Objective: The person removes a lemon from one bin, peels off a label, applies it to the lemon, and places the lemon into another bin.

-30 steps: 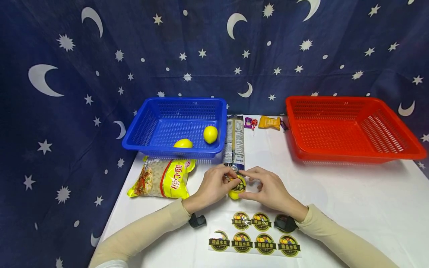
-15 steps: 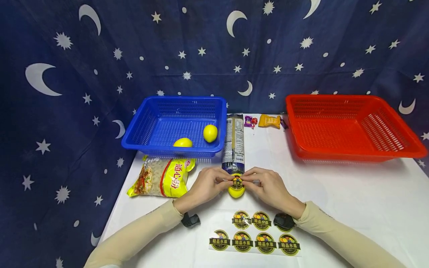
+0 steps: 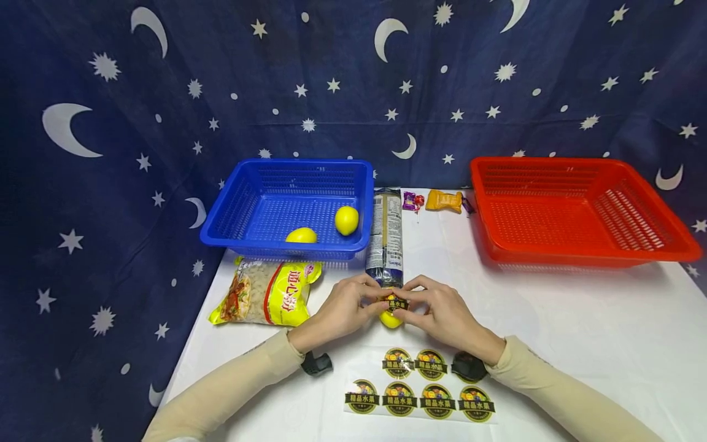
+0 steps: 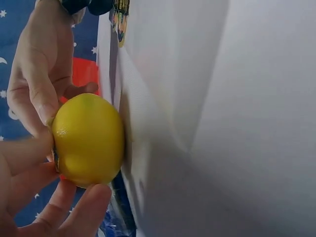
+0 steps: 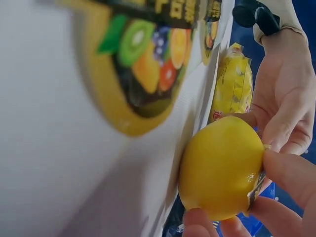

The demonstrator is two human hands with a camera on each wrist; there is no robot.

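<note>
A yellow lemon (image 3: 390, 320) lies on the white table between both hands, a round black-and-gold fruit sticker (image 3: 396, 304) on its upper side. My left hand (image 3: 345, 304) holds the lemon from the left, with its fingertips at the sticker's edge. From the right, my right hand (image 3: 442, 310) holds it too, thumb and fingers at the opposite edge of the sticker. Seen from the left wrist, the lemon (image 4: 89, 140) has fingers round its side, and the sticker shows only as a thin edge. In the right wrist view, part of the sticker (image 5: 256, 190) stands off the lemon's skin.
Ahead stand a blue basket (image 3: 287, 250) with two lemons and a red basket (image 3: 574, 255). A long silver-and-blue packet (image 3: 385, 239), a yellow pasta bag (image 3: 270, 293) and small candies (image 3: 444, 201) lie around. The sticker sheet (image 3: 418, 387) lies in front.
My right hand's fingers, spread wider a second ago, have closed in on the lemon and sticker. The sticker now sits between both hands, and the lemon has shifted slightly.
</note>
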